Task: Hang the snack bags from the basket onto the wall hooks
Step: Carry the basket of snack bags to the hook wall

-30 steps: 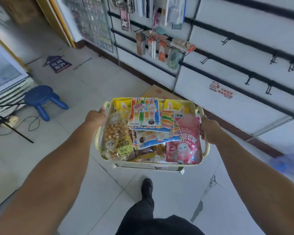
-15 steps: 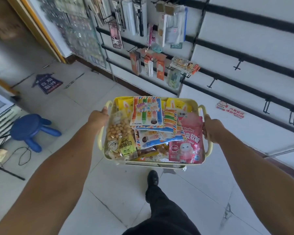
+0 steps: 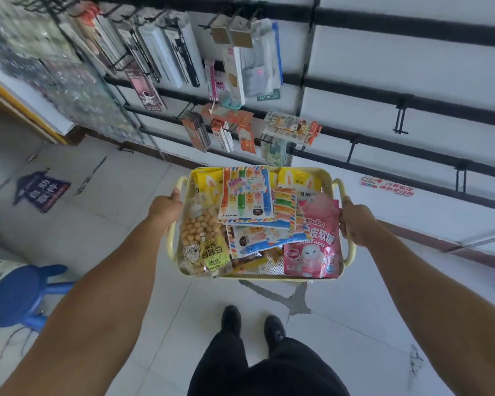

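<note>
We're holding a pale yellow wire basket (image 3: 269,277) out in front of us over the tiled floor (image 3: 120,224), one handle in each hand. Our left hand (image 3: 166,205) has its fingers wrapped round the left handle, and our right hand (image 3: 356,224) grips the right handle the same way. The basket is stuffed with snack bags: a clear bag of yellow beans (image 3: 205,244) at the near left, a pink fudge pouch (image 3: 315,244) at the near right, a pack with colourful crayon figures (image 3: 246,195) on top of the pile, and yellow bunny-ear bags (image 3: 297,178) at the far end. Just past the basket is the white wall with black rails; empty hooks (image 3: 400,121) sit to the right, and hanging stationery packs (image 3: 220,132) fill the left part. A blue stool (image 3: 20,295) stands on the floor at far left.
</note>
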`<state>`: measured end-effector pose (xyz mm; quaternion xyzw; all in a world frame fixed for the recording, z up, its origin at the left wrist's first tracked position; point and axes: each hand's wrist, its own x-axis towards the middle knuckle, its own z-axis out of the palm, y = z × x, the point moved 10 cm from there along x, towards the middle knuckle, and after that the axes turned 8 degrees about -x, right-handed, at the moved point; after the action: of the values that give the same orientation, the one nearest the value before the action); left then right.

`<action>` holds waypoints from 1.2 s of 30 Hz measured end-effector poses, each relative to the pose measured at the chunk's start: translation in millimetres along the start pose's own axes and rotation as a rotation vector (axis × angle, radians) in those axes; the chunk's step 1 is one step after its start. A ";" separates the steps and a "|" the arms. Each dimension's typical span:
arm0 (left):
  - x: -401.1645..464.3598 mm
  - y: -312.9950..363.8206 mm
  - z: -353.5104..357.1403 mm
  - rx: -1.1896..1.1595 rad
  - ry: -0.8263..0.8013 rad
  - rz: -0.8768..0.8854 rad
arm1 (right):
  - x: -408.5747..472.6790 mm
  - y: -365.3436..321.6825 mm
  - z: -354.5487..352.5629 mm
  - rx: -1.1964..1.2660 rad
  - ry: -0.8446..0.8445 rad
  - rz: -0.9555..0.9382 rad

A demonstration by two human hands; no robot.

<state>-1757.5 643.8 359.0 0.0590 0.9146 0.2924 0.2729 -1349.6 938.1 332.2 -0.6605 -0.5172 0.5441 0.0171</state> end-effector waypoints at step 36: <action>287.2 50.4 229.2 0.114 -0.329 0.152 | 203.2 89.0 87.1 -0.034 0.322 0.331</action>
<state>-1880.2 877.3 98.3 0.1903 0.8656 0.2464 0.3922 -1380.4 992.4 102.2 -0.8147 -0.4015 0.4184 -0.0009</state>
